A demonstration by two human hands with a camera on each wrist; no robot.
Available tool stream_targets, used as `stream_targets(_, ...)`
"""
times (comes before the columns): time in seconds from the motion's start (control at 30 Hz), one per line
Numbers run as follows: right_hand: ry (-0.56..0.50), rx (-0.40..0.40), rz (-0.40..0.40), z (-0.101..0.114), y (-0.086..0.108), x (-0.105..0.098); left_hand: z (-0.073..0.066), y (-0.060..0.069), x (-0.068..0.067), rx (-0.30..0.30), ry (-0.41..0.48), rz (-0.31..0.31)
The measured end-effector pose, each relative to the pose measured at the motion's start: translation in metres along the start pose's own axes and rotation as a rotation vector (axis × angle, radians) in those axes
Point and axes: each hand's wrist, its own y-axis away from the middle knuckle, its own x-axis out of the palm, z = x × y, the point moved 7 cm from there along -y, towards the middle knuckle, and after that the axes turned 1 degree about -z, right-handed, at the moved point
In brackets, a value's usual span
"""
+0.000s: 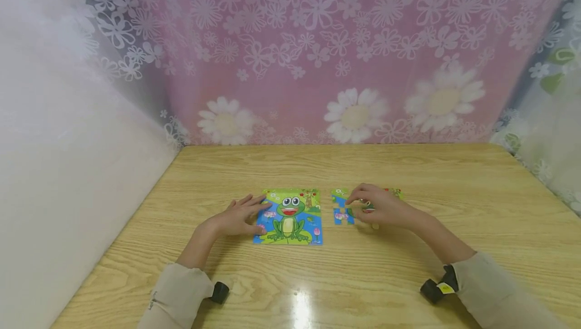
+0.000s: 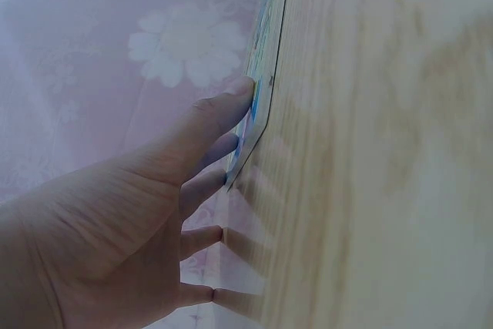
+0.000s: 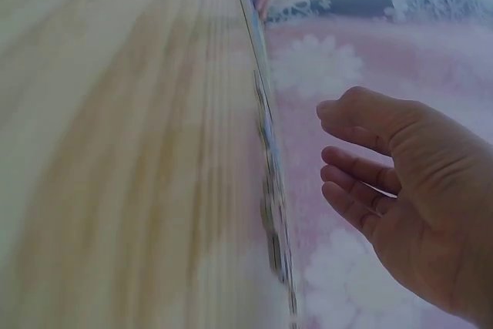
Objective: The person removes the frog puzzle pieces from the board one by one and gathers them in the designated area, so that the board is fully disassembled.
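Note:
A square frog puzzle board (image 1: 288,225) lies flat on the table in the head view. My left hand (image 1: 238,216) rests at its left side with spread fingers; in the left wrist view the thumb (image 2: 231,105) touches the top of the board's edge. To the right of the board lie several puzzle pieces (image 1: 340,216) of a second frog picture, partly fitted together. Over them hovers my right hand (image 1: 381,207), hiding part of the picture. In the right wrist view its fingers are loosely bent, apart from the pieces (image 3: 271,190), and hold nothing visible.
The wooden table (image 1: 290,273) runs back to a pink flowered curtain (image 1: 281,76). A white wall-like surface (image 1: 68,157) stands along the left. Black straps with small devices (image 1: 433,290) sit on both wrists over beige sleeves.

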Motion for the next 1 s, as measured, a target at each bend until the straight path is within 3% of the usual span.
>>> stream_targets(0.23,0.009,-0.036,0.072,0.021,-0.035,0.026,-0.003,0.002,-0.001,0.002,0.012,0.001)
stream_targets(0.43,-0.008,0.013,0.119,0.03,-0.056,0.046,-0.005,0.002,-0.003,-0.002,0.008,0.003)
stream_targets(0.67,0.046,0.084,0.157,0.029,-0.066,0.061,-0.005,0.001,-0.003,0.003,0.007,0.005)
stream_targets(1.0,0.057,0.086,0.16,0.037,-0.07,0.065,-0.001,0.001,-0.001,-0.002,0.014,-0.005)
